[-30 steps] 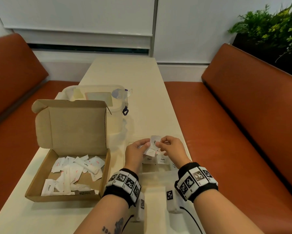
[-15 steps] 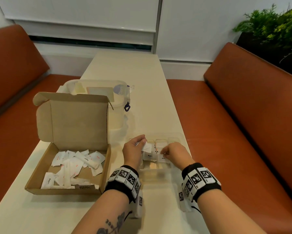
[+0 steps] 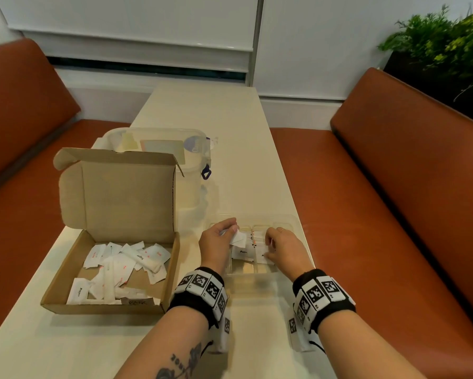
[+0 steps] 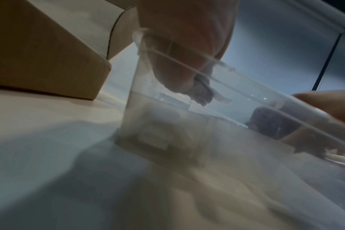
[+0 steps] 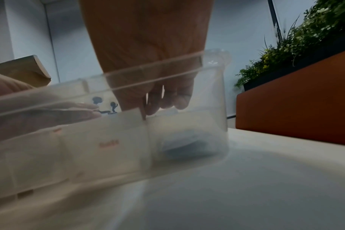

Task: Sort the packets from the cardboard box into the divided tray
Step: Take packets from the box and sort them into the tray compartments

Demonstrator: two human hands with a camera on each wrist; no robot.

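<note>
An open cardboard box (image 3: 66,272) at the left holds several white packets (image 3: 126,265). To its right stands a clear divided tray (image 3: 292,222) with white packets in its compartments. My left hand (image 3: 219,242) hovers over the tray's left side and pinches a white packet (image 3: 239,237). My right hand (image 3: 280,246) reaches into a compartment with curled fingers (image 5: 167,99) on a packet (image 3: 262,258) that stands there. Through the tray wall (image 5: 128,87) a packet with red print (image 5: 108,143) shows. The left wrist view is blurred.
A clear lidded plastic container (image 3: 191,149) stands behind the box. The box's lid (image 3: 126,195) stands upright. Orange bench seats (image 3: 393,214) flank the narrow table (image 3: 202,110). A green plant (image 3: 443,45) is at the far right.
Both hands have dropped from above the tray down into it. The right hand went from the packet held between the hands to a compartment on the right. The left hand keeps its packet.
</note>
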